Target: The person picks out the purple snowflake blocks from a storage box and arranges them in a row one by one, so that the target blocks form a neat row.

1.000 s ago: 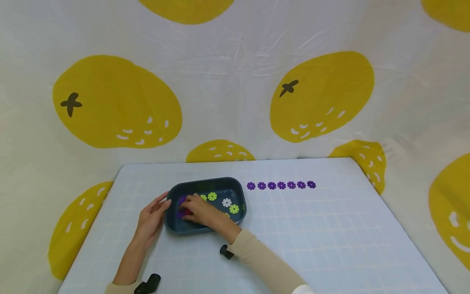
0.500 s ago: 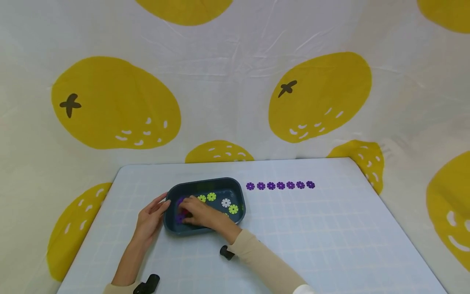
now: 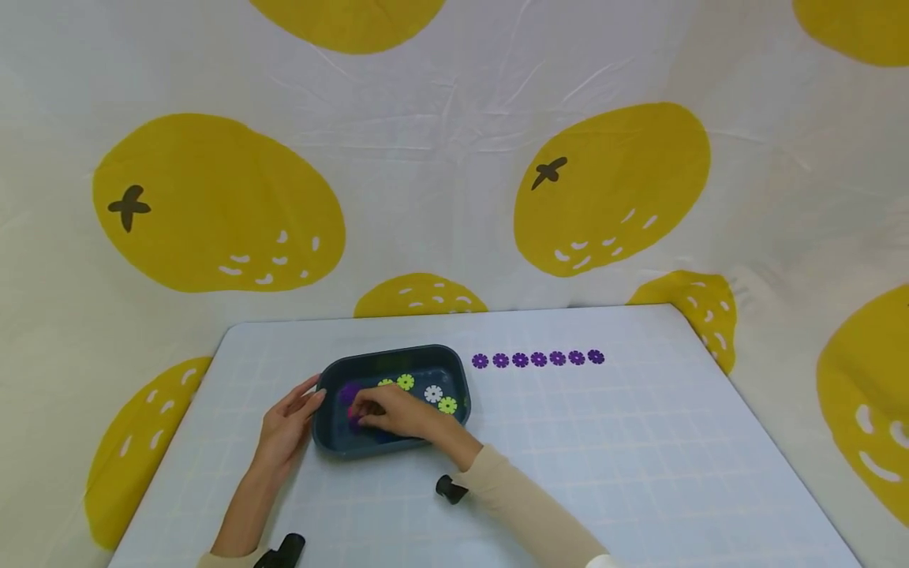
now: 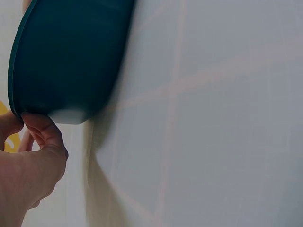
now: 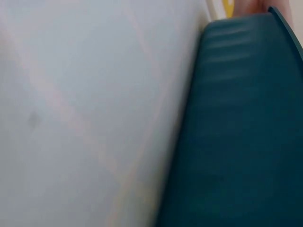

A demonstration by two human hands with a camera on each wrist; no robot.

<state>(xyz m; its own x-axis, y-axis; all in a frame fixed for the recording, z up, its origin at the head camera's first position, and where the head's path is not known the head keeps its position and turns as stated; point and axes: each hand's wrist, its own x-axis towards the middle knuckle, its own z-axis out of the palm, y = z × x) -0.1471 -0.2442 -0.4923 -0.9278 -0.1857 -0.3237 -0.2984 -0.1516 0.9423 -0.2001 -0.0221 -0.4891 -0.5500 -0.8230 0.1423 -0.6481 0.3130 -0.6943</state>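
A dark teal tray (image 3: pixel 394 355) lies on the table, with flower-shaped plastic discs inside. My left hand (image 3: pixel 284 432) grips its left end, thumb at the rim and fingers along the outside; the left wrist view shows this hand (image 4: pixel 40 156) at the tray's edge (image 4: pixel 71 61). Inside the tray, my right hand (image 3: pixel 398 412) reaches down with bent fingers to purple discs (image 3: pixel 349 392) and a red one at the left end. I cannot tell whether its fingertips pinch a disc. Yellow-green discs (image 3: pixel 405 382) and a white disc (image 3: pixel 433 393) lie right of the purple ones.
To the right of the tray, several purple discs (image 3: pixel 539 359) form a straight row along the back of the table. The pale gridded table (image 3: pixel 639 442) ends at a cloth (image 3: pixel 426 197) printed with yellow fruit. Black wrist cameras (image 3: pixel 451 489) hang below both sleeves.
My right hand has drawn back slightly rightward within the tray, its fingers closer together. My left hand keeps its hold on the tray. The whole head view has shifted a little.
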